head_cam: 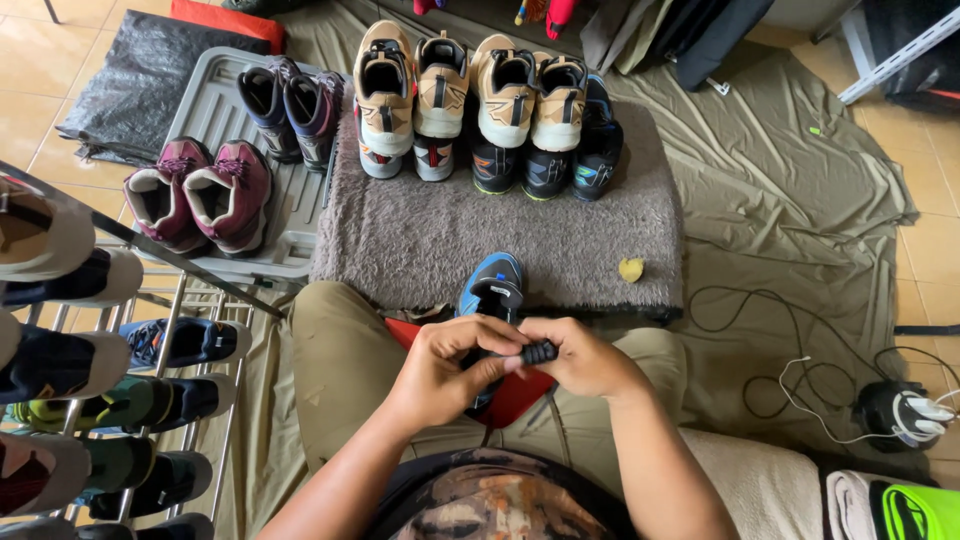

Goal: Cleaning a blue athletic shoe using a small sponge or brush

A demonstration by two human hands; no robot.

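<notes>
Both thumbs and fingertips pinch a small black cord stopper (pixel 539 352) between the left hand (pixel 445 372) and right hand (pixel 580 358). Behind them, at twelve o'clock, a blue shoe (pixel 492 287) lies half hidden on the lap, toe toward the grey rug (pixel 430 240).

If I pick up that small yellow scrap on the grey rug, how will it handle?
The yellow scrap looks thin and crumpled, so probably very light and floppy. Lying loose on the shaggy grey rug, it would likely snag in the pile rather than slide. It seems unlikely to roll, though its material is unclear.
</notes>
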